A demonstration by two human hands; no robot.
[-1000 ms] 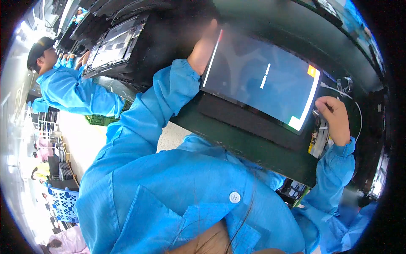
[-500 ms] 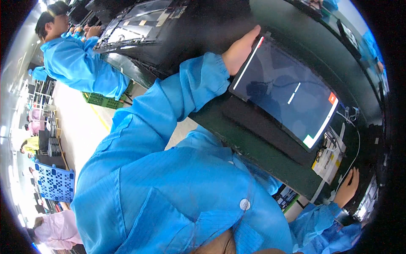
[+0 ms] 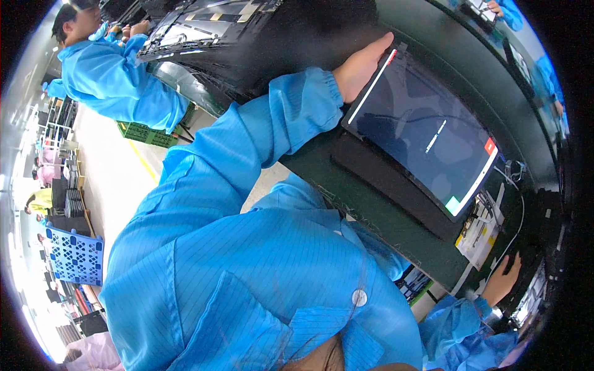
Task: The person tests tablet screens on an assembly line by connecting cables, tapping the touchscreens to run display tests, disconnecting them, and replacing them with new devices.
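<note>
A flat display panel [image 3: 421,130] is lit dark, with a white strip along its left and right ends and small red and green blocks. My left hand [image 3: 362,69] holds it by its left edge; the fingers behind the panel are hidden. Below its near edge lies a long black foam pad [image 3: 390,188] on the dark green bench [image 3: 322,164]. Off to the lower right, my right hand [image 3: 502,281] has its fingers apart and nothing visible in them. It is near a thin white cable [image 3: 521,216] and dark equipment at the bench's right side.
A circuit board [image 3: 479,238] with wires sits right of the panel. Large black panels [image 3: 210,31] are stacked at the upper left, where a person in blue [image 3: 114,80] works. A green crate [image 3: 145,133] and a blue plastic pallet [image 3: 74,256] stand on the floor at left.
The view has shifted slightly. My left hand stays at the panel's left edge. My right hand has moved a little down and left, its fingers more spread.
</note>
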